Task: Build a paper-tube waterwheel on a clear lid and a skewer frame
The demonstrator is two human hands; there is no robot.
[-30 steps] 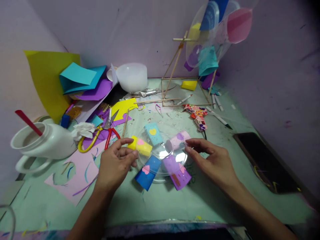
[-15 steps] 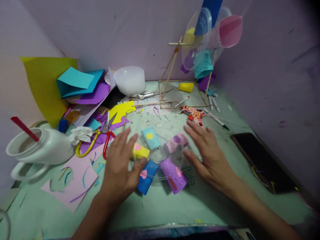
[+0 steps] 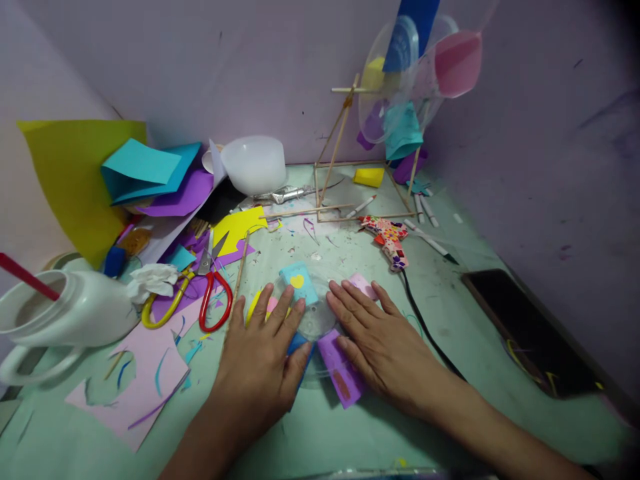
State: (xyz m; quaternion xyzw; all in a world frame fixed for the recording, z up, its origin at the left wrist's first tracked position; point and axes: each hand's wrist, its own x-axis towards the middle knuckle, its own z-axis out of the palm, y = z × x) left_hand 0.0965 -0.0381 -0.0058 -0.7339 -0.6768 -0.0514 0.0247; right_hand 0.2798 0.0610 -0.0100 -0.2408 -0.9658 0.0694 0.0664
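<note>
The left hand [image 3: 263, 357] covers most of the yellow tube [image 3: 253, 306] and much of the blue tube [image 3: 299, 343]. The right hand [image 3: 385, 340] hides a big part of the pink tube [image 3: 363, 285] and 1 side of the purple tube [image 3: 340, 373]. The cable [image 3: 425, 320] disappears behind the right forearm [image 3: 480, 413]. The left edge cuts the mug [image 3: 100, 307] and its red stick [image 3: 30, 277]; the top edge cuts the blue paper [image 3: 413, 33].

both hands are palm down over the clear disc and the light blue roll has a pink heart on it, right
Not quite: the heart on the light blue roll is yellow, as the head view shows. The left hand and right hand are indeed palm down over the clear disc.
</note>
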